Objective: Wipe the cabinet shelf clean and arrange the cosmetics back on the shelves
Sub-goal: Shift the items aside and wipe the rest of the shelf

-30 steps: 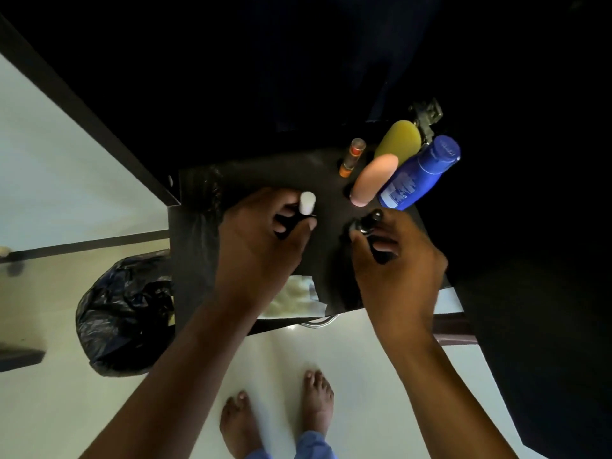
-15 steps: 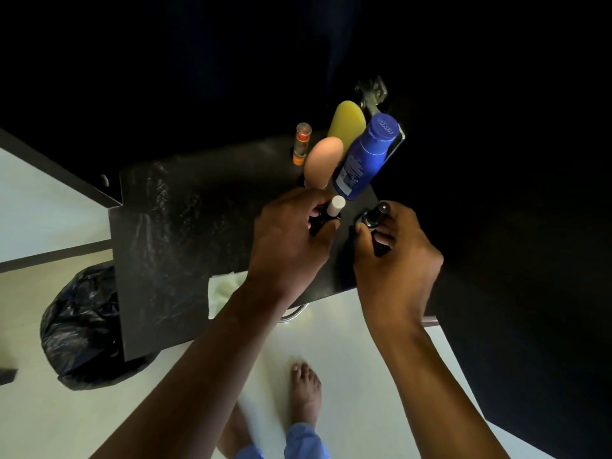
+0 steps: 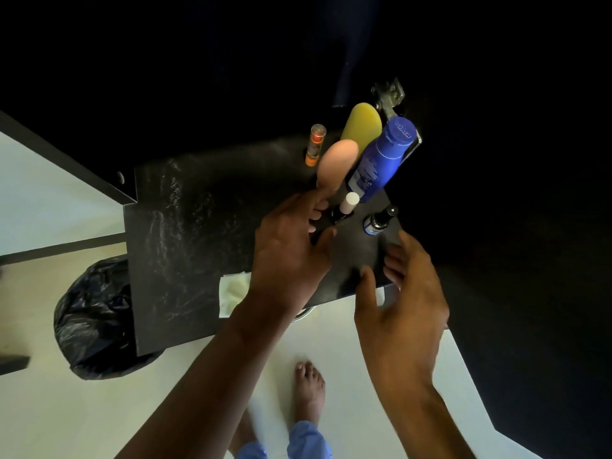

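Note:
A dark cabinet shelf (image 3: 198, 226) holds a cluster of cosmetics at its right end: a blue lotion bottle (image 3: 381, 160), a yellow tube (image 3: 361, 125), a peach tube (image 3: 336, 160), a small orange bottle (image 3: 315, 144), a white-capped small bottle (image 3: 349, 203) and a small dark bottle (image 3: 377, 220). My left hand (image 3: 291, 256) hovers just left of the white-capped bottle, fingers apart, holding nothing. My right hand (image 3: 404, 299) is open below the dark bottle, clear of it.
A white cloth (image 3: 231, 293) lies at the shelf's front edge, partly under my left forearm. A black rubbish bag (image 3: 92, 313) sits on the pale floor at the left. A metal hinge (image 3: 389, 94) shows behind the bottles. My bare feet are below.
Both hands let go of the small bottles, which now stand on the shelf. My right hand pulled back towards me; my left hand opened beside the white-capped bottle.

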Demonstrator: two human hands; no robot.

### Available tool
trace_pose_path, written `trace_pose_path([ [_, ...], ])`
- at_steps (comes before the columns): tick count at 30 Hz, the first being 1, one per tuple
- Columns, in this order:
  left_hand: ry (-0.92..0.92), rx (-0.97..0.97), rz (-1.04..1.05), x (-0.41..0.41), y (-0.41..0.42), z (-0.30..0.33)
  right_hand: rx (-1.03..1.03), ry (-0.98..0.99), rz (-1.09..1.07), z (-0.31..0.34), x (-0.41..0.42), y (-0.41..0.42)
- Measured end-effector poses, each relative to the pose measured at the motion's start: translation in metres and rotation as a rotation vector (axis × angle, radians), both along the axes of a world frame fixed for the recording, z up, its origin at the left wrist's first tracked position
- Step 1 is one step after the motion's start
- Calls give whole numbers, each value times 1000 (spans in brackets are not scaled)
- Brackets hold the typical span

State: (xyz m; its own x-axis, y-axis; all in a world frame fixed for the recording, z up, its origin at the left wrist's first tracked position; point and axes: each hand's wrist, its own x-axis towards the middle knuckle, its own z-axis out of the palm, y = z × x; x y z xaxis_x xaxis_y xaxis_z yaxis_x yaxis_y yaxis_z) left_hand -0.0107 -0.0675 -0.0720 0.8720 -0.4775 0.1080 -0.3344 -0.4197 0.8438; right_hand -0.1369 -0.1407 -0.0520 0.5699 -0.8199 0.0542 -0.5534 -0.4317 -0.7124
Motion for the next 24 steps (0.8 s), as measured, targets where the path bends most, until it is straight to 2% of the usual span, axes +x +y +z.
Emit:
trace_pose_path([
  [3,-14,8,41,-3,25,8,-115,-6,97,0,-16,28],
  [8,-9,92,88,-5,78,17,-200,-123,459,-10,-7,74],
  [12,-97,221,139,-5,119,19,-267,-39,665,-27,4,98],
  [15,-151,293,163,-5,135,14,-315,67,680,-30,8,97],
  [18,-165,371,135,-8,141,14,-320,74,666,-28,2,89],
  [21,-165,394,103,-13,140,18,-322,55,561,-30,-4,65],
  [24,-178,409,104,-16,137,21,-350,145,460,-28,-9,34],
])
